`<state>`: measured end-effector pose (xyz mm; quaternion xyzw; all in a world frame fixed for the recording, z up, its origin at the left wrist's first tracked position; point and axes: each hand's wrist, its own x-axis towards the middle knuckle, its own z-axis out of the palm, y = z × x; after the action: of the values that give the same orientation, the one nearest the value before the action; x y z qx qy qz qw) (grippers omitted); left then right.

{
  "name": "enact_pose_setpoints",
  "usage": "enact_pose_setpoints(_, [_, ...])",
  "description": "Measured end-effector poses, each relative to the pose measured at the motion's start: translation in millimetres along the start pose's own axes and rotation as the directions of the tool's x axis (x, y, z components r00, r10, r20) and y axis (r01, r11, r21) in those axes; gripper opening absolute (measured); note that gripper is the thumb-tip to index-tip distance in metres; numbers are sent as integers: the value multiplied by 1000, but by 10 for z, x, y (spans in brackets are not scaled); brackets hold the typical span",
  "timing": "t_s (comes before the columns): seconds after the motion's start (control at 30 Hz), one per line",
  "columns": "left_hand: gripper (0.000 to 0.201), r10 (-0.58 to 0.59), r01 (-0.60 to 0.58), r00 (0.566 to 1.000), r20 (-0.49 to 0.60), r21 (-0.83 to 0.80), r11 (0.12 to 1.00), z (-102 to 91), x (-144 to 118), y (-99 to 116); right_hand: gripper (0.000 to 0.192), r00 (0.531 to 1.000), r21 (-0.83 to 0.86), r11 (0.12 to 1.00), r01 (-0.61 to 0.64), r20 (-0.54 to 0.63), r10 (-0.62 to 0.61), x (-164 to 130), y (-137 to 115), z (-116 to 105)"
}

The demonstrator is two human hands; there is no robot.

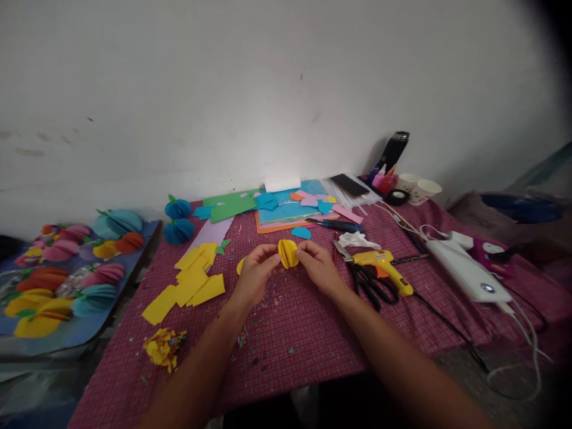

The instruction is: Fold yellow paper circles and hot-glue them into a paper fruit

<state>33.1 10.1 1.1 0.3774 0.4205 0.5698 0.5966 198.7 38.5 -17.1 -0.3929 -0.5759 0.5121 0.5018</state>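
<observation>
Yellow folded paper (288, 254) was pinched between closed fingertips of the left hand (258, 266) and right hand (319, 266), its layers fanned; paper balls (118, 223) were seemingly finished, yellow pieces (192, 288) left flat.

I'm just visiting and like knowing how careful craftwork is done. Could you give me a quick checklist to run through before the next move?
1. Yellow paper ball steadied by both hands: ok, left hand and right hand hold its two sides.
2. Yellow paper pieces nearby: ok, spread left of the hands.
3. Scissors in sight: ok, beside the glue gun.
4. Glue gun hot: cannot tell; nothing visible shows its heat.
5. Tablecloth free of scraps: not ok, small paper bits are scattered on it.
</observation>
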Motion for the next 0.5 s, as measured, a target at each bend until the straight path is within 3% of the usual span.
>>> enact_pose_setpoints(0.2, [35,12,-12,1000,9,-42,999,-18,9,1,21,991,249,959,-134,27,131,6,-20,8])
enact_pose_setpoints(0.33, [38,4,2,999,50,-102,995,-46,15,0,22,962,406,875,-263,47,268,23,-46,3])
enact_pose_setpoints(0.5, [36,-20,38,995,101,-181,983,-55,7,35,19,938,527,781,-336,113,328,35,-84,-30])
